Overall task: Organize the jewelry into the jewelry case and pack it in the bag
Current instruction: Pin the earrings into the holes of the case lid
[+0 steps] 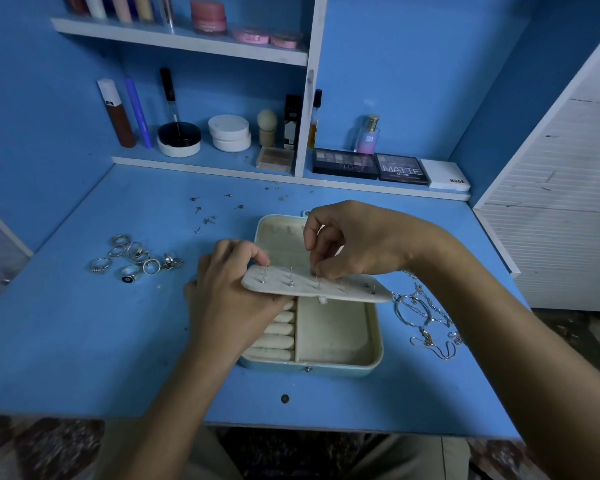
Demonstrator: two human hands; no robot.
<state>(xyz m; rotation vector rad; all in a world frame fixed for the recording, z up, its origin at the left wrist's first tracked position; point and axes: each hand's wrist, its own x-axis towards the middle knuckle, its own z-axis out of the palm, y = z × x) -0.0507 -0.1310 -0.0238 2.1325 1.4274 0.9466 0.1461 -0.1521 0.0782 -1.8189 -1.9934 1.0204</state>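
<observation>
On the tabletop, rings lie at nine o'clock of the jewelry case, chains at three, loose studs at eleven. Left hand grips the earring panel over the case; right hand pinches a stud's post there.

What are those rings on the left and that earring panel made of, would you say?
The rings look like silvery polished metal: they glint, and one carries a dark round stone. The earring panel, held by the left hand, seems a cream padded board, perhaps faux leather or velvet; its matte surface takes the metal posts pushed through it.
</observation>
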